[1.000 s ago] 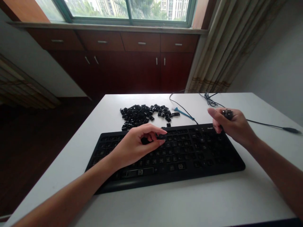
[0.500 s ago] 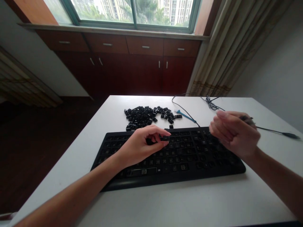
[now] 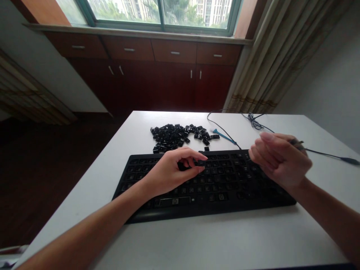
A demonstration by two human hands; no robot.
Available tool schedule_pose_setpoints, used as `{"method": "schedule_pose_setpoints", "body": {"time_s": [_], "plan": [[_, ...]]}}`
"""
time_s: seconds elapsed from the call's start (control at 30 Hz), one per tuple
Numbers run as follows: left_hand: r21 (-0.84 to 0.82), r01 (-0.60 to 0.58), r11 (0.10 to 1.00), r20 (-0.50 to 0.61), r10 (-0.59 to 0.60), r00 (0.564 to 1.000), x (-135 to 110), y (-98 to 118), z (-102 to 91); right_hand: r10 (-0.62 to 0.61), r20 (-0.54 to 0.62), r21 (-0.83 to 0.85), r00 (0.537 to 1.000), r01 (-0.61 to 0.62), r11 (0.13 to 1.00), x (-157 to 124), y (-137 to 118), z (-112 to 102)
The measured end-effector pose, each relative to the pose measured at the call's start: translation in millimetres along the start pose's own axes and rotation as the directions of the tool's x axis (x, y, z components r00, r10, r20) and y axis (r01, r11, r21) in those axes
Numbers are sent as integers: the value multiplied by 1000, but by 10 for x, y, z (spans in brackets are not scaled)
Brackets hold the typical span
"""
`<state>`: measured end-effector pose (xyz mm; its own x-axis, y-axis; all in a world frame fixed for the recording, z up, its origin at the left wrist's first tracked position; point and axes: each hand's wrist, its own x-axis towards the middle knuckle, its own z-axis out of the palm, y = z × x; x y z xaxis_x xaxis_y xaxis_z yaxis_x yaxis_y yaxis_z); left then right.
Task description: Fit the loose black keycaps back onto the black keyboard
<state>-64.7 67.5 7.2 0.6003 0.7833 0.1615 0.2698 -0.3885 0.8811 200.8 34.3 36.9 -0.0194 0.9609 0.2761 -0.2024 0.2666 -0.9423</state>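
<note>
Left hand (image 3: 168, 170) over a black keyboard (image 3: 213, 214) at mid-tabletop (image 3: 180, 240), its fingers (image 3: 194, 160) pinched on a black keycap (image 3: 200, 162). Right hand (image 3: 281, 161) raised off the keys, curled around a small dark object (image 3: 296, 142), identity unclear. Loose keycaps (image 3: 176, 135) lie heaped toward the far edge, apparently kept clear of the hands, near a blue plastic tool (image 3: 224, 136).

Two hands (image 3: 168, 172) (image 3: 281, 161), one black keyboard (image 3: 222, 191), one blue tool (image 3: 225, 137), dozens of loose keycaps (image 3: 174, 137)

My left hand (image 3: 170, 170) curled low, thumb and fingertips pinched together, while my right hand (image 3: 279, 161) was raised higher, fingers loosely bent inward.
</note>
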Motion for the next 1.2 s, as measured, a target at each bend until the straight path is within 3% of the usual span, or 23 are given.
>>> {"method": "schedule_pose_setpoints", "body": {"time_s": [0.13, 0.23, 0.3, 0.37, 0.43, 0.53, 0.77, 0.97, 1.07, 1.2], "plan": [[5, 2, 1000, -10, -2, 1000, 0, 1, 1, 68, 54, -107, 996, -62, 992, -37, 100, -43], [17, -5, 1000, -21, 5, 1000, 0, 12, 9, 3, 51, -269, 999, 11, 963, -72, 116, -71], [36, -16, 999, -27, 17, 999, -2, 24, 16, -89, 80, -496, 993, 117, 861, -98, 102, -68], [54, -28, 998, -40, 30, 999, -4, 31, 23, -158, 221, -680, 962, 269, 683, -127, 107, -42], [59, -31, 998, -51, 34, 998, -7, 29, 29, -169, 416, -718, 893, 437, 542, -153, 144, -1], [52, -29, 998, -56, 31, 998, -11, 20, 35, -154, 582, -676, 799, 580, 455, -181, 217, 51], [-29, -58, 998, 26, 59, 998, -22, 56, 24, -134, 692, -608, 709, 673, 422, -215, 224, 68], [-52, -54, 997, 118, 59, 991, -48, 64, 26, -224, 737, -548, 637, 758, 353, -301, 231, 138], [-63, -43, 997, 125, 50, 991, -53, 63, 40, -234, 736, -527, 635, 755, 390, -302, 222, 153], [-40, -69, 997, 118, 73, 990, -45, 85, 46, -105, 729, -565, 676, 682, 465, -162, 73, -17]]}}
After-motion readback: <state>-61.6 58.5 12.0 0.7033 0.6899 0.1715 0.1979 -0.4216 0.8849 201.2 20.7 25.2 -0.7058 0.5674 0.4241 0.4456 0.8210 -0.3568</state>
